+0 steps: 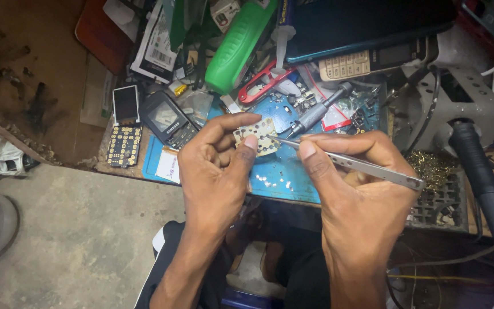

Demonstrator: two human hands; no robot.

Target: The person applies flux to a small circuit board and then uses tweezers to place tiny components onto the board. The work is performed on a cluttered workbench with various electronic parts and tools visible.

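While I pinch the small white keypad sheet (pixel 260 135) between the thumb and fingers of my left hand (pixel 218 171), I hold it up just above the blue work mat (pixel 284 171), near the middle of the scene. My left hand is curled mostly closed around the sheet's left edge, with the thumb tip pressing on its near side. My right hand (pixel 355 189) is closed around a pair of metal tweezers (pixel 350 163), gripped between thumb and forefinger, and their fine tip touches the right edge of the sheet. The tweezers' back end sticks out to the right past my knuckles.

Just beyond the sheet, on the far part of the mat, lies a grey screwdriver (pixel 318 111), angled toward the far right, among small loose parts. Left of it sit red-handled snips (pixel 257 86), and farther off a green plastic bottle (pixel 236 46) lies tilted. To the left of my left hand a dark phone (pixel 170 120) rests face up, with a bare keypad board (pixel 124 146) and a small screen (pixel 126 104) left of that. At the far side a light-keyed phone (pixel 367 60) lies under a dark tablet (pixel 367 23). On the right, a black handle (pixel 487 194) runs toward me beside a tangle of brass wool (pixel 430 166).
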